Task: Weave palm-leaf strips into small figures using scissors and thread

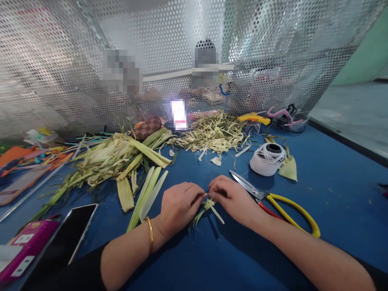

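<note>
While fine thread (207, 194) is being pinched, grips closed, by left hand (181, 203) and right hand (228, 196), one knotted husk piece (209, 204) is being shown just below, between them, over blue table (194, 262).

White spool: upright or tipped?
Upright: the spool stands on the table, its dark core facing up.

A dark-screened phone (66, 238) lies beside a magenta box (36, 235), a checkered pouch (147, 129) farther back.
</note>
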Demonstrator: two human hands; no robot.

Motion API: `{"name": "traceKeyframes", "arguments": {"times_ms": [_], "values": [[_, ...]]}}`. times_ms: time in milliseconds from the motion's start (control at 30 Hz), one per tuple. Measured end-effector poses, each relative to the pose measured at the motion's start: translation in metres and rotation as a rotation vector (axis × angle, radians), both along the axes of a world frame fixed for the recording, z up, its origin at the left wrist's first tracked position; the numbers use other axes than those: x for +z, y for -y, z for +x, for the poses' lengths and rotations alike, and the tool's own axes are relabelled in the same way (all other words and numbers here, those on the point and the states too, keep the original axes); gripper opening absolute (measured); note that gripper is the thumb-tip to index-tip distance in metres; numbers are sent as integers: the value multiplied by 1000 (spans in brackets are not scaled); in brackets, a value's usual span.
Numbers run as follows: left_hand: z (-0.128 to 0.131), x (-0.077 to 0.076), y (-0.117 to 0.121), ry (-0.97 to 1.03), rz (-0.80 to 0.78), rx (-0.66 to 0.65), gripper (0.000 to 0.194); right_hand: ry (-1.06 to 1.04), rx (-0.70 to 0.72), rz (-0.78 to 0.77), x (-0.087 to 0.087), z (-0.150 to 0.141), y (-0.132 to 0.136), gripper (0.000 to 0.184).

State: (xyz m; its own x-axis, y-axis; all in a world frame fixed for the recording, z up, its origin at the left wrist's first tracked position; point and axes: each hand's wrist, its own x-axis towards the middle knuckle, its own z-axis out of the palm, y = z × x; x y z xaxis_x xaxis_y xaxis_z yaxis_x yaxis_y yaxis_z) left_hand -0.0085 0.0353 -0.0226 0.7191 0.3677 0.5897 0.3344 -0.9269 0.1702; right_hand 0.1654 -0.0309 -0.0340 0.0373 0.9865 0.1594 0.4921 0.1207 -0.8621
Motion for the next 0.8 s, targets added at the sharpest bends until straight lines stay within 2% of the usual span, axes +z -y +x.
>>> {"name": "traceKeyframes", "arguments": {"times_ms": [133, 367, 467, 633, 800], "values": [[0, -1, 0, 16, -140, 16, 13, -25, -3, -7, 2, 0, 1, 18], [1, -2, -2, 71, -269, 37, 11, -115, -3, -74, 4, 0, 2, 14], [0, -2, -3, 68, -296, 109, 14, -20, 28, -79, 6, 3, 3, 17], [-1, -1, -8, -82, -327, 266, 14, 244, 144, -125, 12, 13, 6, 22], [0, -1, -12, -148, -376, 318, 15, 163, 218, -168, 18, 16, 7, 22]]}}
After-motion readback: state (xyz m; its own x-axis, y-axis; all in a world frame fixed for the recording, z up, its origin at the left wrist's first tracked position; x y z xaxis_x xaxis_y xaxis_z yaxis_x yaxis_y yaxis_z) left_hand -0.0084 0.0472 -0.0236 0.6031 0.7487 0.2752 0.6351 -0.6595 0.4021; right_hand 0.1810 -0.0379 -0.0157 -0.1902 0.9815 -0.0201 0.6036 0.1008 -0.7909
